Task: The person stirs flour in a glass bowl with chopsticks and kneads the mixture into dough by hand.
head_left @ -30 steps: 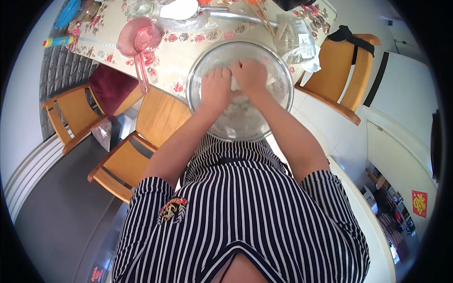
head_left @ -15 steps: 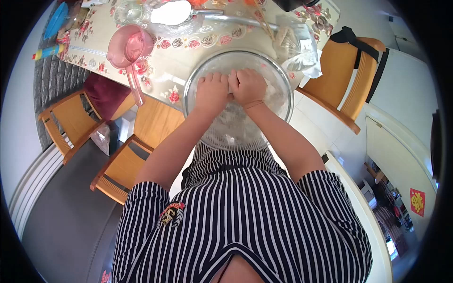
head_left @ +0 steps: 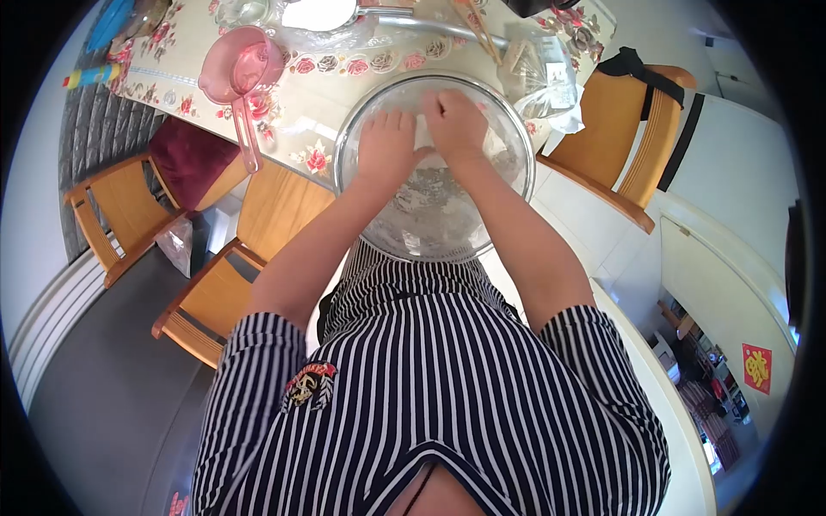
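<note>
A large clear glass bowl (head_left: 423, 244) stands against my front at the table's edge. White, floury crumbs (head_left: 434, 185) cling to its bottom and sides. Inside it, on the left, my left hand (head_left: 389, 148) presses down with bent fingers, its thumb pointing toward the right hand. Beside it and a little farther from me, my right hand (head_left: 456, 125) is curled, knuckles up, low in the bowl. Both palms face down, so what lies under the fingers is hidden; I cannot tell what they grip.
A pink translucent ladle-like scoop (head_left: 244, 86) lies left of the bowl on the flowered tablecloth (head_left: 318, 107). A plastic bag (head_left: 540, 77) sits at the right, chopsticks (head_left: 473, 30) and a white-filled scoop (head_left: 318, 13) at the back. Wooden chairs (head_left: 607, 146) stand on both sides.
Both hands have moved apart; the right has shifted forward toward the bowl's far side. The left thumb now sticks out. The whole view has shifted slightly.
</note>
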Available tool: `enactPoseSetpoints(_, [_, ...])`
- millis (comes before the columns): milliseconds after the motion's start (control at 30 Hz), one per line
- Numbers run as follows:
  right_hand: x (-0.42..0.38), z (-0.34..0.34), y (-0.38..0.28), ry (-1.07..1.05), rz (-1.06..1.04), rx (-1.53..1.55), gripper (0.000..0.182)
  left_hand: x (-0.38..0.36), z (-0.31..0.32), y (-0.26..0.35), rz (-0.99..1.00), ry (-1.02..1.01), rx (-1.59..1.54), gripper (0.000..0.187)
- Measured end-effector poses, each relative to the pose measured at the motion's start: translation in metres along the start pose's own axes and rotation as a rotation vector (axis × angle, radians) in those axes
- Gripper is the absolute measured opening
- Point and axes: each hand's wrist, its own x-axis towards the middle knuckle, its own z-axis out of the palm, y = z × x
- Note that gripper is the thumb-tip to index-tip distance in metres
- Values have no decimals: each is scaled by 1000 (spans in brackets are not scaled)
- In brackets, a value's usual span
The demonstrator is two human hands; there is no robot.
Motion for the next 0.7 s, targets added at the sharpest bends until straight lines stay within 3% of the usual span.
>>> enactPoseSetpoints(33, [-2, -10, -7, 1, 146, 95, 29, -12, -2, 0, 48, 23, -70, 49])
enactPoseSetpoints(67, [-7, -8, -2, 4, 146, 89, 29, -26, -4, -1, 53, 25, -74, 49])
enactPoseSetpoints(133, [-15, -3, 11, 73, -231, 20, 28, -51, -2, -1, 152, 49, -271, 61])
enactPoseSetpoints(167, [-24, -6, 10, 79, -228, 15, 28, -55, 0, 1, 160, 49, -273, 61])
enactPoseSetpoints(233, [-52, -24, -15, -470, 240, -18, 23, -61, 3, 6, 19, 94, -402, 66])
enactPoseSetpoints(267, [-61, -22, -14, -474, 245, -22, 23, -63, 7, 6, 18, 89, -408, 66])
enactPoseSetpoints(333, [-78, -10, -4, -205, -3, -80, 21, -61, 15, 5, 93, 27, -232, 69])
enactPoseSetpoints(433, [-84, 0, 3, -94, -58, -144, 19, -47, 23, 5, 91, -109, -102, 65])
enactPoseSetpoints(533, [-75, 4, 18, -67, -195, -216, 18, -40, 34, 4, 86, -122, 122, 68])
enactPoseSetpoints(667, [-48, 6, 17, -130, -153, -175, 20, -14, 16, 1, 1, -302, -30, 74])
enactPoseSetpoints(700, [-37, 2, 13, -338, -20, -208, 27, -9, 19, -4, 10, -363, -74, 78])
